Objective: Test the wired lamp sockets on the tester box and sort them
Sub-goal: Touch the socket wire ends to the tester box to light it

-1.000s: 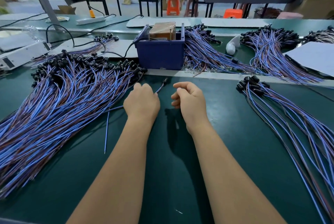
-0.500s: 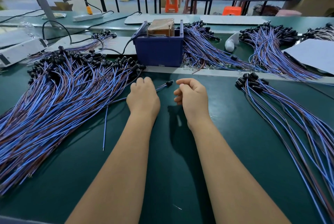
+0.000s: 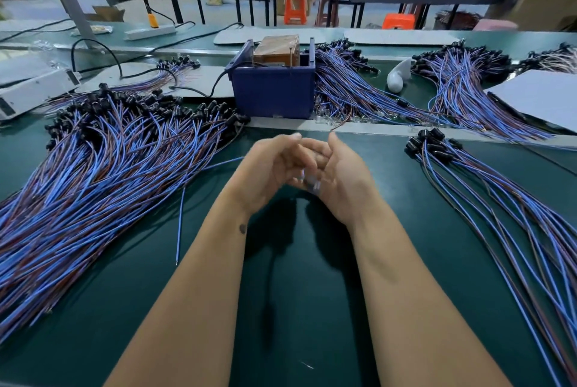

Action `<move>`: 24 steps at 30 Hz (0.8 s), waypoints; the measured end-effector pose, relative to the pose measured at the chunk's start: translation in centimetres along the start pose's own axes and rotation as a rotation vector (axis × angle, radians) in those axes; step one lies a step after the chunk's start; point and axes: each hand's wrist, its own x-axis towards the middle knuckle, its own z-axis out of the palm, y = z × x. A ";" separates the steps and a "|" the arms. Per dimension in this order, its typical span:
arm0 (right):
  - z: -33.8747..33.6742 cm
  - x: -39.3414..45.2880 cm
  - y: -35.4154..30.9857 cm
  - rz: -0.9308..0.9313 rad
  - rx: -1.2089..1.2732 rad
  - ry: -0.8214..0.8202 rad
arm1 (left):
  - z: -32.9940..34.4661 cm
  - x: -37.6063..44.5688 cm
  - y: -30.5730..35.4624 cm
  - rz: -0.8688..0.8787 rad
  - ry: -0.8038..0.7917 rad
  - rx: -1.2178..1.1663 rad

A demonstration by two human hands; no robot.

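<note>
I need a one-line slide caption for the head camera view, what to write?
Two hands meet before a blue tester box, between heaps of wired lamp sockets.

Left hand (image 3: 268, 168), right hand (image 3: 340, 177) blurred together above green table (image 3: 296, 293), tester box (image 3: 274, 90) behind
</note>
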 end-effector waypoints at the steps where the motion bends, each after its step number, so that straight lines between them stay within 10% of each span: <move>1: -0.1 -0.1 -0.2 -0.018 0.044 0.028 | 0.0 -0.1 0.0 -0.041 -0.033 0.022; 7: -1.5 -0.6 -0.9 -0.194 0.076 0.055 | 0.4 -0.3 -0.2 -0.346 -0.245 0.263; 14: -0.5 -0.5 0.0 -0.298 -0.104 0.046 | -1.1 0.8 -1.0 -0.095 0.447 0.229; 24: 1.8 0.9 2.4 -0.390 -0.538 0.251 | -0.6 1.4 -2.2 0.005 0.599 0.143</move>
